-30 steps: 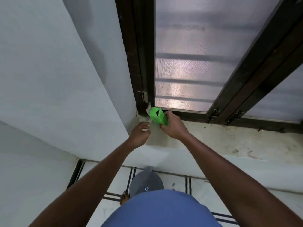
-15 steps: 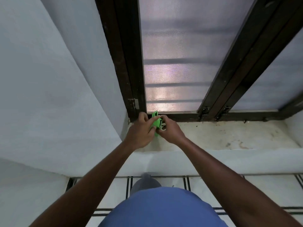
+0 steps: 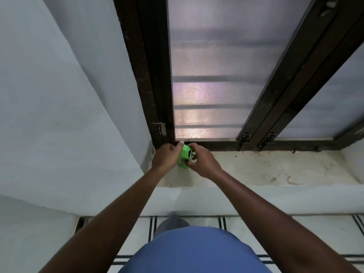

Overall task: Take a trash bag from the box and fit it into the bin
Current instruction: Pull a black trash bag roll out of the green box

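Box [image 3: 184,157] on sill [image 3: 256,170], between left hand [image 3: 166,157] and right hand [image 3: 202,161], before window frame [image 3: 155,75].

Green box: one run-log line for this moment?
stage: opening box | green box: above sill, held | left hand: gripping | right hand: at opening | bag: unseen

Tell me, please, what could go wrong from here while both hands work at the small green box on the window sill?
The small green cardboard box sits pinched between the left hand and right hand; squeezing may crush it. Its dark opening looks narrow, so a bag could tear or snag. No bin shows here, so the bag must still be carried elsewhere.
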`<action>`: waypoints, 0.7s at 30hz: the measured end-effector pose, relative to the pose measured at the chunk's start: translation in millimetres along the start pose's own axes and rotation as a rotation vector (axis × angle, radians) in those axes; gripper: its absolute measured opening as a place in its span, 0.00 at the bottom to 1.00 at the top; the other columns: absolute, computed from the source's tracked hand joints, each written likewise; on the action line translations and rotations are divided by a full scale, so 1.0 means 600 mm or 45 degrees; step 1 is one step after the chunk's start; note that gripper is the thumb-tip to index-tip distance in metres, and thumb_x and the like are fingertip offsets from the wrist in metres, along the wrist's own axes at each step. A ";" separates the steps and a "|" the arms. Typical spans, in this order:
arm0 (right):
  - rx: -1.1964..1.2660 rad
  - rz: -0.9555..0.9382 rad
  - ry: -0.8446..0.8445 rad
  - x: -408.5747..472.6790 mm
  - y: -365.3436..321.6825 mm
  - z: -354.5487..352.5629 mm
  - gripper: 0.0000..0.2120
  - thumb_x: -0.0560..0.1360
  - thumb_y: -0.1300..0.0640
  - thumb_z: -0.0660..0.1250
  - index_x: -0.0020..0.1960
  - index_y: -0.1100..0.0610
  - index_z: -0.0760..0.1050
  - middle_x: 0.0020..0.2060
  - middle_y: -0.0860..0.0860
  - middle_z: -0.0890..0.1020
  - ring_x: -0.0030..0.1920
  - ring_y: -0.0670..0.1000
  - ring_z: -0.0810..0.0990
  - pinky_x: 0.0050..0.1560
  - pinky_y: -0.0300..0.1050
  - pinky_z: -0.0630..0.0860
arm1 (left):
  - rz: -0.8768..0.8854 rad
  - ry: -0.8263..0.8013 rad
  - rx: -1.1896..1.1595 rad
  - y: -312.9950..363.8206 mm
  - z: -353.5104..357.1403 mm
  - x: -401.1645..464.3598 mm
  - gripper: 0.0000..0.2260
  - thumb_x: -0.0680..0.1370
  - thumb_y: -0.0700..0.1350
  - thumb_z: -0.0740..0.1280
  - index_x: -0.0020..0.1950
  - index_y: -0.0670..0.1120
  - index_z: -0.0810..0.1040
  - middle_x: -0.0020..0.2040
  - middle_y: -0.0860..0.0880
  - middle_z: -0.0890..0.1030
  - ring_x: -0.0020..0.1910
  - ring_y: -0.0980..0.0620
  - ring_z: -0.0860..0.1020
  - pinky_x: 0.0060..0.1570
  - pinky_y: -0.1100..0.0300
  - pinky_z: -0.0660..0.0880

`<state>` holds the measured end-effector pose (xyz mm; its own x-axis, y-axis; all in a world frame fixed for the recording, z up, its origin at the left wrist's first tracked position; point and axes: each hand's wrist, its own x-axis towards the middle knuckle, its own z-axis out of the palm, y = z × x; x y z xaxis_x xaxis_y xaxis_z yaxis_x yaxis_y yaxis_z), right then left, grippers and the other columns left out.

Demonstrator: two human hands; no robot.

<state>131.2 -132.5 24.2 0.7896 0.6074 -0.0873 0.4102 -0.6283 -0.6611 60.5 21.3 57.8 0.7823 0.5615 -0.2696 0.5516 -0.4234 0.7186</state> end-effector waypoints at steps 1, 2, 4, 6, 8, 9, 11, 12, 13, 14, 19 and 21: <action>0.002 -0.006 0.001 0.000 0.001 0.000 0.30 0.78 0.51 0.81 0.76 0.50 0.75 0.66 0.49 0.84 0.58 0.51 0.85 0.57 0.55 0.85 | -0.035 -0.009 -0.069 -0.006 0.004 0.004 0.25 0.82 0.62 0.65 0.40 0.43 0.84 0.39 0.43 0.86 0.42 0.42 0.86 0.46 0.45 0.83; 0.014 -0.004 -0.004 0.000 0.002 0.000 0.30 0.78 0.51 0.81 0.77 0.50 0.75 0.66 0.49 0.84 0.59 0.51 0.85 0.58 0.55 0.85 | -0.083 -0.032 -0.166 -0.012 0.008 0.009 0.20 0.81 0.59 0.68 0.44 0.43 0.85 0.43 0.42 0.88 0.45 0.42 0.87 0.45 0.44 0.84; 0.066 0.003 -0.031 0.001 0.006 0.000 0.31 0.77 0.52 0.81 0.78 0.50 0.74 0.68 0.49 0.84 0.61 0.51 0.85 0.60 0.55 0.85 | -0.185 -0.104 -0.403 -0.026 0.013 0.016 0.08 0.81 0.50 0.71 0.49 0.48 0.86 0.50 0.43 0.89 0.51 0.42 0.88 0.40 0.50 0.84; 0.142 -0.011 -0.077 -0.001 0.010 -0.001 0.36 0.76 0.50 0.80 0.80 0.48 0.72 0.69 0.48 0.83 0.64 0.51 0.84 0.63 0.56 0.86 | -0.171 -0.181 -0.535 -0.038 0.012 0.017 0.06 0.81 0.43 0.71 0.54 0.50 0.87 0.55 0.46 0.88 0.57 0.43 0.87 0.42 0.53 0.84; 0.233 -0.019 -0.100 -0.005 0.014 -0.001 0.39 0.73 0.42 0.77 0.82 0.45 0.70 0.70 0.47 0.81 0.66 0.50 0.83 0.63 0.56 0.86 | -0.079 -0.235 -0.506 -0.047 0.010 0.011 0.11 0.82 0.40 0.72 0.63 0.47 0.86 0.59 0.49 0.87 0.60 0.46 0.85 0.51 0.51 0.85; 0.281 -0.006 -0.099 -0.007 0.013 -0.002 0.40 0.74 0.39 0.74 0.83 0.44 0.69 0.71 0.48 0.81 0.67 0.50 0.82 0.64 0.55 0.85 | -0.032 -0.238 -0.480 -0.050 0.009 0.005 0.12 0.82 0.40 0.72 0.66 0.46 0.84 0.60 0.50 0.85 0.60 0.47 0.84 0.55 0.50 0.85; 0.353 0.027 -0.084 -0.010 0.012 -0.003 0.37 0.77 0.37 0.70 0.84 0.41 0.67 0.74 0.49 0.80 0.68 0.51 0.81 0.67 0.56 0.83 | 0.048 -0.209 -0.433 -0.059 0.013 0.002 0.13 0.83 0.42 0.73 0.68 0.45 0.83 0.60 0.51 0.84 0.59 0.48 0.83 0.59 0.49 0.84; 0.360 0.025 -0.068 -0.009 0.012 -0.003 0.34 0.79 0.38 0.68 0.84 0.40 0.67 0.74 0.50 0.80 0.68 0.51 0.82 0.68 0.56 0.82 | 0.072 -0.190 -0.417 -0.064 0.015 0.002 0.13 0.83 0.43 0.74 0.67 0.45 0.83 0.60 0.50 0.84 0.59 0.48 0.83 0.59 0.49 0.84; 0.348 0.017 -0.044 -0.008 0.011 -0.003 0.31 0.81 0.39 0.68 0.83 0.40 0.68 0.73 0.49 0.81 0.67 0.51 0.82 0.68 0.56 0.82 | 0.088 -0.174 -0.403 -0.067 0.018 0.002 0.13 0.83 0.45 0.74 0.67 0.45 0.84 0.61 0.50 0.84 0.59 0.48 0.84 0.60 0.49 0.84; 0.324 0.008 -0.018 -0.006 0.011 -0.002 0.29 0.81 0.40 0.69 0.81 0.41 0.71 0.72 0.49 0.82 0.65 0.51 0.84 0.68 0.57 0.83 | 0.100 -0.159 -0.390 -0.069 0.019 0.003 0.13 0.83 0.45 0.74 0.67 0.45 0.84 0.61 0.50 0.84 0.59 0.47 0.84 0.59 0.50 0.84; 0.140 0.006 0.147 0.007 -0.004 -0.007 0.23 0.77 0.40 0.73 0.69 0.49 0.84 0.58 0.47 0.87 0.54 0.49 0.85 0.56 0.56 0.85 | 0.130 -0.112 -0.312 -0.075 0.027 0.003 0.10 0.83 0.47 0.74 0.64 0.48 0.84 0.58 0.52 0.85 0.55 0.50 0.84 0.44 0.64 0.76; 0.087 0.010 0.175 0.014 -0.011 -0.014 0.21 0.78 0.44 0.76 0.68 0.51 0.85 0.57 0.49 0.88 0.53 0.51 0.86 0.55 0.56 0.85 | 0.124 -0.112 -0.305 -0.075 0.026 0.001 0.09 0.83 0.46 0.74 0.63 0.49 0.84 0.57 0.53 0.84 0.53 0.51 0.83 0.44 0.65 0.75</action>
<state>138.9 -127.1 34.1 0.8497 0.5273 0.0066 0.3751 -0.5956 -0.7103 41.1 29.6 15.3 0.8561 0.4582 -0.2391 0.3968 -0.2862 0.8722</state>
